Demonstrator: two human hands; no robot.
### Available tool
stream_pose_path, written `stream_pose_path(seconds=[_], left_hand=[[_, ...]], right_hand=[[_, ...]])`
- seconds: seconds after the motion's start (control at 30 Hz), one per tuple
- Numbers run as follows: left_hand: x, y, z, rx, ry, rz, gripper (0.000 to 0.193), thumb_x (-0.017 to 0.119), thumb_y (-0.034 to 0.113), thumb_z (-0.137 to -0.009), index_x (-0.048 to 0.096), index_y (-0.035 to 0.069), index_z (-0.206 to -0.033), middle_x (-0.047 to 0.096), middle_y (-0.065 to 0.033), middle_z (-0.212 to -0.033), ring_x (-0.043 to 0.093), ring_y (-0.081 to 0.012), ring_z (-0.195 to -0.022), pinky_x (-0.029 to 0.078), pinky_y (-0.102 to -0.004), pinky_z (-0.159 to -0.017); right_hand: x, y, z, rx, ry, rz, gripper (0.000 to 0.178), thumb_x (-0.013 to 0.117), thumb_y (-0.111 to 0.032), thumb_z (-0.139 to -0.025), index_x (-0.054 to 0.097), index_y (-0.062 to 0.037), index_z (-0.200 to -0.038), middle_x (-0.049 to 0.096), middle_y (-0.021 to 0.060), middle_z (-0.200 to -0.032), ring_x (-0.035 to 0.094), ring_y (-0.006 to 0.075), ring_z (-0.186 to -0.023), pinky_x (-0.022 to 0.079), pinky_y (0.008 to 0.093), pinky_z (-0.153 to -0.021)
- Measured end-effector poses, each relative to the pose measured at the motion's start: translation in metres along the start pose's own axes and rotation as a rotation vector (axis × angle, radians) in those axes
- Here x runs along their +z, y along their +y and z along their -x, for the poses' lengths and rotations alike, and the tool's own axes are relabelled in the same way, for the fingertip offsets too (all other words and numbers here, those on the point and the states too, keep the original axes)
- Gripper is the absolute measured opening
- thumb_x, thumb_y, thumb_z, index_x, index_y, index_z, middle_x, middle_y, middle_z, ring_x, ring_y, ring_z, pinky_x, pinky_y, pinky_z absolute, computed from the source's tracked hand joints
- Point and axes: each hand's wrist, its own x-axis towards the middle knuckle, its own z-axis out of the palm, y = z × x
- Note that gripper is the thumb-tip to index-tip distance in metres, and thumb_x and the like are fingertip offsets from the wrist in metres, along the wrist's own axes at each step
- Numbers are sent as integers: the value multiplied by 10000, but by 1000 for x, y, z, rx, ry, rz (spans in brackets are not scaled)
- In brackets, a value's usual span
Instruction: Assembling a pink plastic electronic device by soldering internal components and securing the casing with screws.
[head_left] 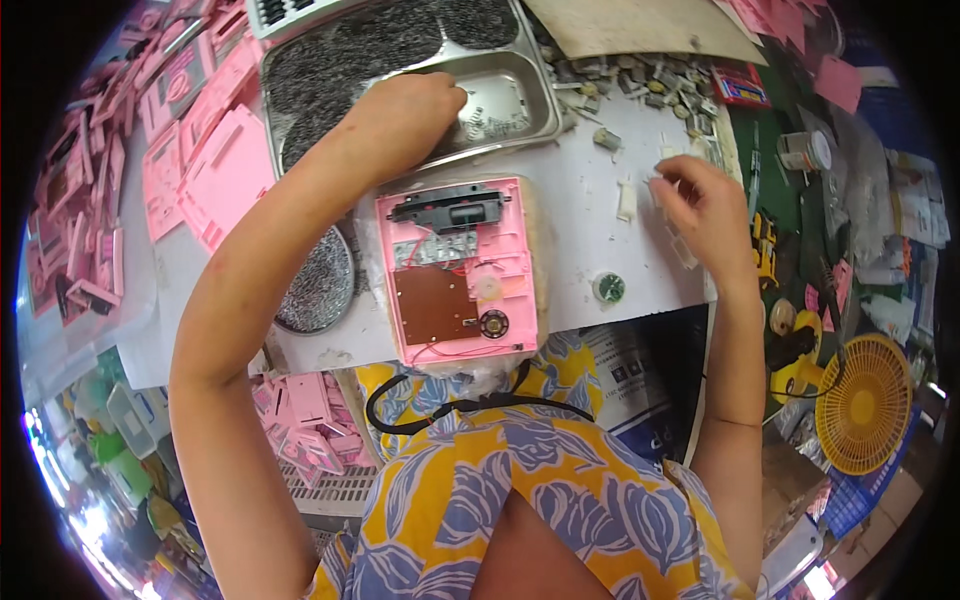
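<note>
A pink plastic casing (510, 255) lies face up in front of me, on a wrapped pad (545, 240). Inside it are a black mechanism (447, 207), a brown circuit board (432, 308), thin wires and a small round black part (494, 323). My left hand (415, 115) is over the steel compartment tray (545, 95), its fingers curled in; whatever they pinch is hidden. On the right, my right hand (705, 205) hovers by the table top with thumb and fingers bent together; what is between them is too small to tell. Near it lies a whitish strip (626, 200).
Small dark screws fill most of the tray; a round dish (318, 285) holds silvery ones. Pink casing parts (225, 180) are heaped at left. Small metal parts (655, 95) lie at the back right. A green-topped round container (608, 288) and a yellow fan (862, 405) are at right.
</note>
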Motion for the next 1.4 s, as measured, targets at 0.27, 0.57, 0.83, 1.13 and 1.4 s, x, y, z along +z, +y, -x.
stream_pose_path(seconds=[0.27,0.57,0.83,1.13,1.4], left_hand=[[-34,22,27,-295,230,698,155,704,51,-851,585,17,-945,637,-33,-801,604,-83,-730,484,-263,-674],[-65,77,103,-394,95,1228,178,686,23,-951,693,-37,-1119,703,-56,-967,648,-78,-761,525,-226,-679],[-45,128,143,-365,144,1431,197,623,-70,-948,689,-52,-1132,694,-103,-1007,684,-111,-817,545,-234,-691],[-42,137,143,-197,39,1154,159,690,0,-917,716,-16,-1073,675,-79,-888,655,-131,-745,515,-268,-634],[-35,141,128,-283,-72,1559,242,755,81,-870,698,18,-1097,677,-119,-874,706,-210,-768,533,-300,-643]], right_hand=[[40,-14,20,35,-3,230,214,671,-161,-848,657,-54,-1033,684,160,-882,673,364,-825,523,459,-711],[19,-85,46,-55,4,-584,166,657,-94,-921,712,-13,-1056,711,47,-864,598,99,-712,451,260,-626],[28,-113,56,-393,-118,-628,185,717,3,-826,727,-53,-1003,687,55,-792,596,148,-601,439,278,-519],[30,-119,65,-591,-316,-415,300,815,-91,-764,736,-60,-1051,675,76,-784,628,274,-654,504,386,-589],[41,-54,95,-144,-434,-1108,514,864,-151,-788,630,-9,-1223,712,108,-836,617,169,-589,477,276,-534]])
